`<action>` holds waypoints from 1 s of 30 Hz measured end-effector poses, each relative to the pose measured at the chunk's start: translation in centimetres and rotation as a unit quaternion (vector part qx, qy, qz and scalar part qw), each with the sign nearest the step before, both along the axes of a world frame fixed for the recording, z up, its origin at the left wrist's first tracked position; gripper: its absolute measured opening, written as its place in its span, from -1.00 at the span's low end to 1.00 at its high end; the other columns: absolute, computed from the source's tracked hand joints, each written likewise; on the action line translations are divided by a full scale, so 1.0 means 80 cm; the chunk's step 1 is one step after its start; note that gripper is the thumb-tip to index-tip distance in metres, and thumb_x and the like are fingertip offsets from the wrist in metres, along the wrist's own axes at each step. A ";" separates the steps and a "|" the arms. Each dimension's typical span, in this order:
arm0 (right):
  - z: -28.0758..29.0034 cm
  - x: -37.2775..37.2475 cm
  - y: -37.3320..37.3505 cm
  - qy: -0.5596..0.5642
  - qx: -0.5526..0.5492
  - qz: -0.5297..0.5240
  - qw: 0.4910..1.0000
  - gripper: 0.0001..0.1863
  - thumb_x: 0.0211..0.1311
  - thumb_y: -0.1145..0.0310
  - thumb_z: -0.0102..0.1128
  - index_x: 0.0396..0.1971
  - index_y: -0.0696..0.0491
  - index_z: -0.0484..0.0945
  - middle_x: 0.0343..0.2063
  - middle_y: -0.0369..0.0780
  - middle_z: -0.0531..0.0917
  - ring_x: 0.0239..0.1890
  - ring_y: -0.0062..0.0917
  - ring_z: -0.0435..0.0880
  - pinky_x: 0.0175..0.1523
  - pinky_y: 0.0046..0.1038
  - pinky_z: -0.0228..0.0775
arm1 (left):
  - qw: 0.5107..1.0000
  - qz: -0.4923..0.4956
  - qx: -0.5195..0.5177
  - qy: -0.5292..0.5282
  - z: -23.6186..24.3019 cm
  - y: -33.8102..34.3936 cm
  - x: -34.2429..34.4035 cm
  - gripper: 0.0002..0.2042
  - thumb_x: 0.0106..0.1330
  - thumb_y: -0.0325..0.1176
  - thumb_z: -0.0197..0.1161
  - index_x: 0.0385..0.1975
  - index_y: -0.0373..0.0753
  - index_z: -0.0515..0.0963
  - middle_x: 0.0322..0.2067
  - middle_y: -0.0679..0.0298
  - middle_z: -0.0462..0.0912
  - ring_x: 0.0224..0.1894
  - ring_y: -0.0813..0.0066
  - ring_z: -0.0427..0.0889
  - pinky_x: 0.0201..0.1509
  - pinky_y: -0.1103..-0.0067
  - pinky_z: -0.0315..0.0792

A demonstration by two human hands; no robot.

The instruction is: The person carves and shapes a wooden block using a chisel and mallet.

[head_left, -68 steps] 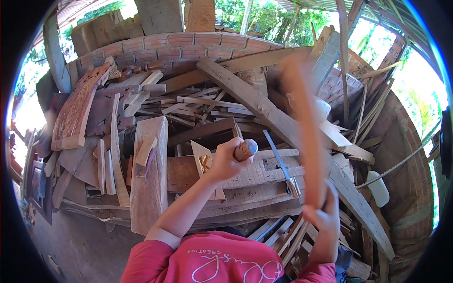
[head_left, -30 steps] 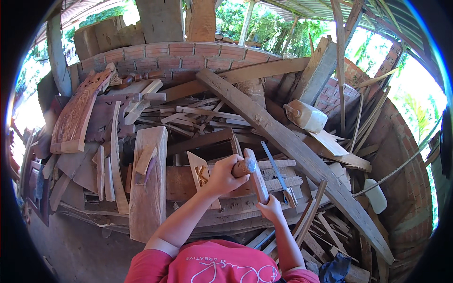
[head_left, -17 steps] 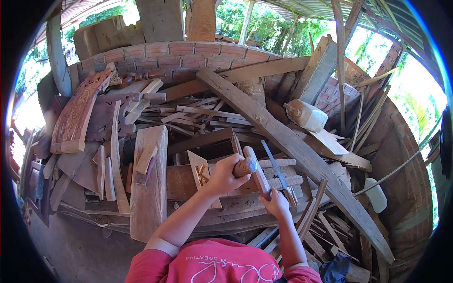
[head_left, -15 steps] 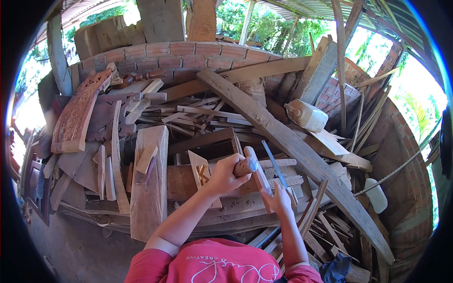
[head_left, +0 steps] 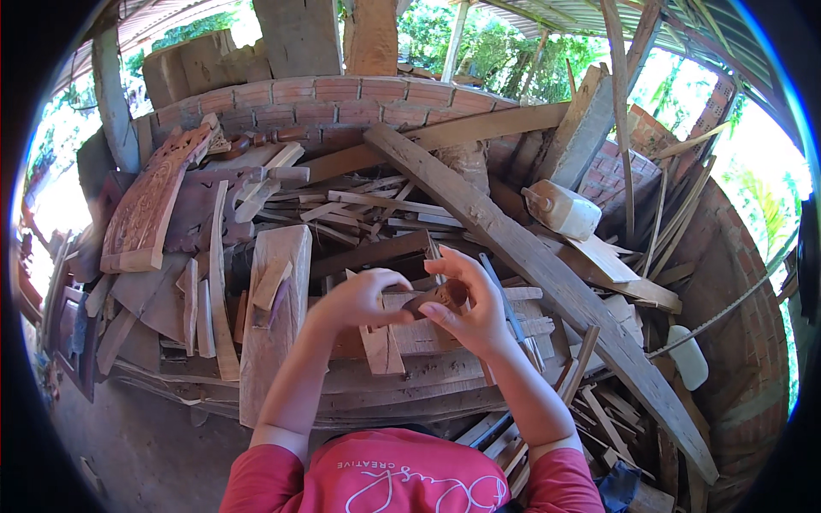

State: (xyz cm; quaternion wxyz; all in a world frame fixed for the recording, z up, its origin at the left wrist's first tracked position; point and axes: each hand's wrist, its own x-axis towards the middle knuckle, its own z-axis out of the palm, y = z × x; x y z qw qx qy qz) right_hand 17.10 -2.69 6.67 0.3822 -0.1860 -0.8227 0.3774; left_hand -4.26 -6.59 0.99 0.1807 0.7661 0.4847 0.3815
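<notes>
A short, rounded brown wooden piece (head_left: 438,299) is held between my two hands, above the front edge of the woodpile. My left hand (head_left: 363,297) has its fingers curled around the left end. The thumb and fingers of my right hand (head_left: 475,308) close around the other end, hiding part of it. Just beneath my hands lie pale wood boards (head_left: 419,338). A narrow bluish-grey strip (head_left: 505,299) lies slanted, right beside my right hand. Left of my left forearm rests a thick plank (head_left: 278,359) with small offcuts on it.
A long heavy beam (head_left: 547,248) slants across the pile on the right. A dirty white plastic jug (head_left: 563,210) sits behind it. Carved wood panels (head_left: 158,201) lean at the left. A low brick wall (head_left: 342,94) curves around the back.
My hands have come together on the rounded wooden piece, which has turned from pointing toward me to lying sideways. My right hand has let go of the wood strip and moved up and left.
</notes>
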 end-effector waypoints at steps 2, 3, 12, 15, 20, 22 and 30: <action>0.000 -0.006 -0.005 -0.004 -0.038 -0.001 0.999 -0.26 -0.11 0.25 0.41 0.11 0.09 0.26 -0.08 -0.21 0.48 -0.12 -0.62 0.50 -0.05 -0.63 0.30 | 0.998 0.016 -0.054 -0.017 -0.018 0.011 -0.026 -0.57 -0.03 -0.09 0.33 -0.26 -0.29 0.52 -0.31 0.13 0.56 -0.24 0.25 0.56 -0.15 0.45 0.40; 0.000 -0.008 -0.005 -0.011 -0.053 -0.017 0.998 -0.31 -0.10 0.32 0.39 0.08 0.08 0.28 -0.12 -0.23 0.50 -0.19 -0.65 0.51 -0.11 -0.65 0.31 | 0.988 0.114 -0.106 -0.017 -0.026 0.019 -0.035 -0.58 -0.01 -0.06 0.30 -0.27 -0.28 0.53 -0.29 0.13 0.57 -0.22 0.24 0.55 -0.13 0.43 0.40; -0.038 -0.036 -0.018 0.233 -0.183 -0.052 0.954 -0.74 0.05 0.52 0.18 -0.22 0.15 0.39 -0.41 -0.22 0.53 -0.35 -0.61 0.53 -0.17 -0.58 0.35 | 0.931 0.150 -0.115 0.311 -0.126 0.047 -0.044 -0.45 -0.06 0.22 0.19 -0.23 -0.11 0.55 -0.27 0.20 0.57 -0.11 0.29 0.49 0.08 0.32 0.17; -0.048 -0.034 -0.020 0.233 -0.226 -0.040 0.945 -0.93 0.15 0.51 0.01 -0.40 0.16 0.34 -0.51 -0.20 0.50 -0.38 -0.54 0.52 -0.17 -0.51 0.36 | 0.942 0.186 -0.057 0.274 -0.136 0.046 -0.040 -0.52 -0.05 0.20 0.19 -0.40 -0.12 0.58 -0.36 0.26 0.58 -0.18 0.35 0.50 0.04 0.33 0.14; -0.064 -0.032 -0.012 0.297 -0.233 -0.007 0.926 -0.88 0.05 0.45 0.07 -0.47 0.11 0.31 -0.63 -0.21 0.43 -0.53 -0.47 0.43 -0.14 -0.36 0.31 | 0.942 0.285 -0.024 0.178 -0.166 0.050 -0.041 -0.65 0.08 0.05 0.15 -0.61 -0.14 0.55 -0.49 0.32 0.56 -0.25 0.37 0.49 0.01 0.34 0.13; -0.065 -0.026 -0.015 0.320 -0.251 0.015 0.913 -0.80 -0.03 0.35 0.13 -0.51 0.06 0.29 -0.67 -0.22 0.40 -0.57 -0.47 0.41 -0.09 -0.27 0.27 | 0.937 0.317 0.018 0.145 -0.176 0.053 -0.039 -0.72 0.18 -0.15 0.09 -0.65 -0.16 0.53 -0.56 0.33 0.53 -0.28 0.38 0.48 0.03 0.33 0.13; -0.105 0.025 -0.010 0.329 -0.198 0.020 0.923 -0.75 -0.05 0.23 0.08 -0.49 0.06 0.29 -0.67 -0.17 0.43 -0.55 -0.38 0.44 -0.03 -0.19 0.24 | 0.939 0.316 0.009 0.136 -0.175 0.055 -0.042 -0.76 0.18 -0.21 0.08 -0.64 -0.17 0.55 -0.57 0.32 0.53 -0.33 0.37 0.47 -0.02 0.36 0.15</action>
